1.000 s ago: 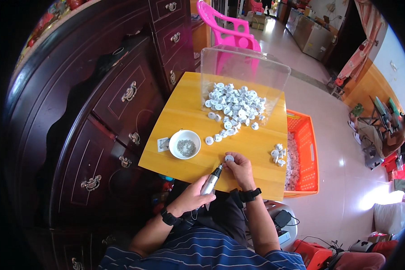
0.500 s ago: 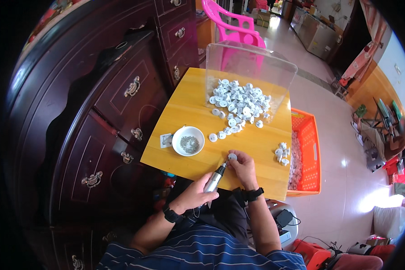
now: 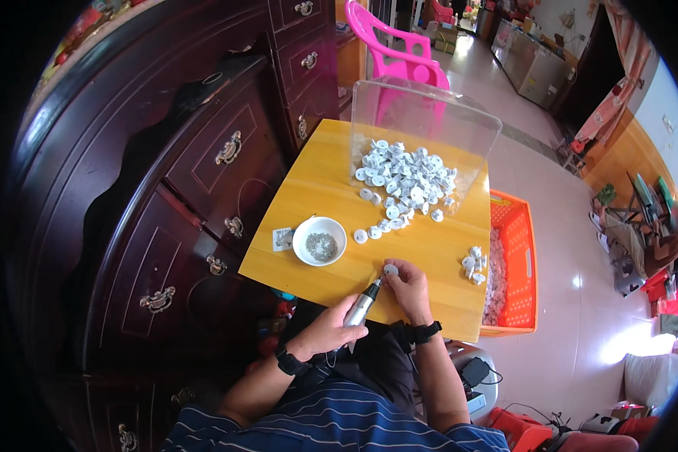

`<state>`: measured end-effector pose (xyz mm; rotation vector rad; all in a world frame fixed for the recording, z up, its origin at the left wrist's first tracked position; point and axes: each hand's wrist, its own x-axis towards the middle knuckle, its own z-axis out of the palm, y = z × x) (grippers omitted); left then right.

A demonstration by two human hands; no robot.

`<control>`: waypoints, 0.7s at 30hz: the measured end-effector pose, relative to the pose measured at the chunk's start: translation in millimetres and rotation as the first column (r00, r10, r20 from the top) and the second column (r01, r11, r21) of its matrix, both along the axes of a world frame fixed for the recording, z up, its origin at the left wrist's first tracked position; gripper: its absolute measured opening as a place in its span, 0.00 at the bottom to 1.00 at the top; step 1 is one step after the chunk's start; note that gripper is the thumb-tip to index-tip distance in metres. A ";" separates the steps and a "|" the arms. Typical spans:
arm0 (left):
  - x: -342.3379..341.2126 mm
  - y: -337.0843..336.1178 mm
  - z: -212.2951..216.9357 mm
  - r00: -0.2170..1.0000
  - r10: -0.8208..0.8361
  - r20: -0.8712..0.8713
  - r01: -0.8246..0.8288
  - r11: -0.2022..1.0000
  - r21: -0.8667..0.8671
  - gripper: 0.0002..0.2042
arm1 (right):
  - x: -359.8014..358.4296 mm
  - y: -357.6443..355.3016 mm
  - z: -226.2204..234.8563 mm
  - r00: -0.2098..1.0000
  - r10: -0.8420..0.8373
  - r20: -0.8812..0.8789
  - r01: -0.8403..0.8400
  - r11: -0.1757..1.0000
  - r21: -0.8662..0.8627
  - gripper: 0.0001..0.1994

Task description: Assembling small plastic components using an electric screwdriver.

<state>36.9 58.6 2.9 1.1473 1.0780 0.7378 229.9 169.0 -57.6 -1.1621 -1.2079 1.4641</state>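
Note:
My left hand grips a grey pen-shaped power tool, its tip pointing up at a small white round part. My right hand pinches that part at the near edge of the yellow table. A white bowl of small dark bits stands left of the hands. A heap of white round parts lies farther back, spilling from a clear plastic box. A few more white parts sit in a small cluster at the right.
A dark wooden dresser with brass handles runs along the left. An orange crate stands on the floor right of the table, a pink plastic chair behind it. A small card lies beside the bowl.
The view has shifted slightly; both hands stay at the table's near edge with the tool against the white part.

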 end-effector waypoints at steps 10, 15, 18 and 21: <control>-1.8 -0.8 -0.9 0.999 0.013 -0.041 -0.014 1.000 -0.016 0.28 | -2.1 -2.4 -2.4 0.996 -0.021 0.086 0.017 0.998 0.053 0.11; -0.7 0.7 -1.2 1.000 0.005 0.019 -0.004 1.000 -0.009 0.27 | -1.1 -1.8 -2.5 0.996 -0.010 0.091 0.007 0.999 0.033 0.11; -1.3 1.5 -1.6 1.000 0.005 0.001 -0.005 1.000 -0.018 0.27 | -0.7 -2.1 -0.3 0.994 0.015 0.109 -0.017 1.000 0.010 0.12; -1.4 1.9 -1.6 1.000 -0.001 0.003 0.001 1.000 -0.028 0.27 | -2.1 -2.9 -1.6 0.996 -0.004 0.086 0.002 1.000 0.029 0.11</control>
